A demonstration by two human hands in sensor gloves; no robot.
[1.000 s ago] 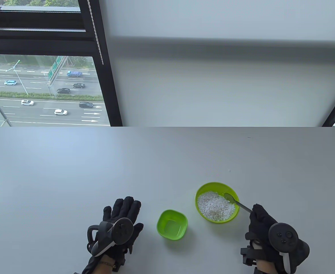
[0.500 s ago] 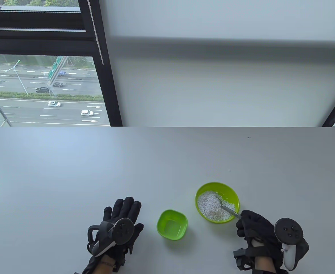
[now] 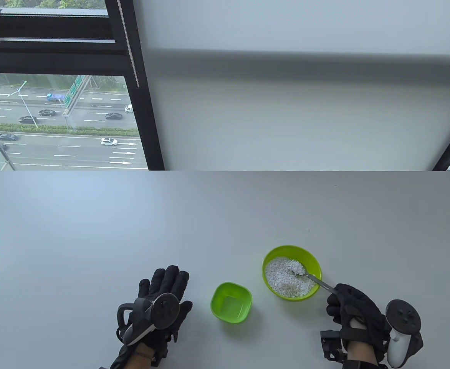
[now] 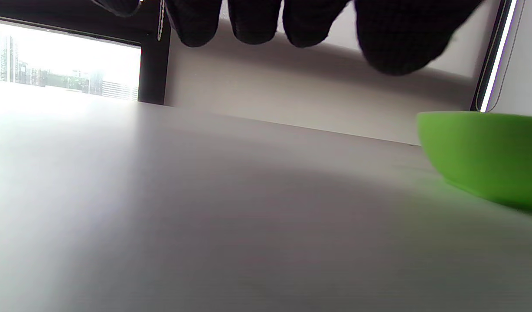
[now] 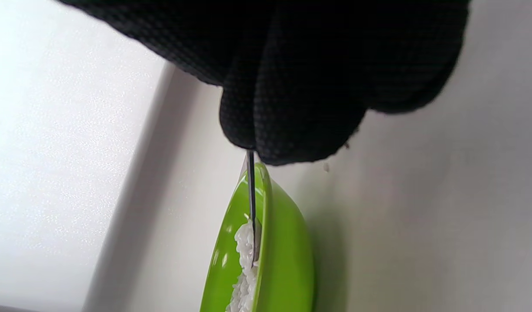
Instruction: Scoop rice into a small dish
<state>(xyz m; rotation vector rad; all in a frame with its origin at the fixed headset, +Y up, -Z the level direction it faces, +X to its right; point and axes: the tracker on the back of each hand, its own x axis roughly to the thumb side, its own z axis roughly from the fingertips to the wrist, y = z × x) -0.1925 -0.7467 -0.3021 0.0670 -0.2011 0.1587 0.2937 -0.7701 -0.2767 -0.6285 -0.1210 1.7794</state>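
A: Around the right hand point(image 3: 357, 313), what's there?

B: At its 10 o'clock sits the round green bowl point(image 3: 312, 262) of rice point(image 3: 286, 282) on the grey worktop point(image 3: 133, 230). The small dish point(image 3: 230, 303), square-ish and green, stands at the bowl's 8 o'clock, apart from it, with only bare worktop between.

A: And the hands themselves?

B: The right hand pinches the handle of a metal spoon point(image 3: 312, 278); the spoon's bowl lies loaded in the rice. The left hand point(image 3: 159, 303) rests flat on the worktop, fingers spread, holding nothing, at the dish's 9 o'clock.

A: Do the wrist views add anything?

B: The right wrist view shows the spoon edge-on crossing the bowl's rim. The left wrist view shows a green vessel's outer wall only, blurred.
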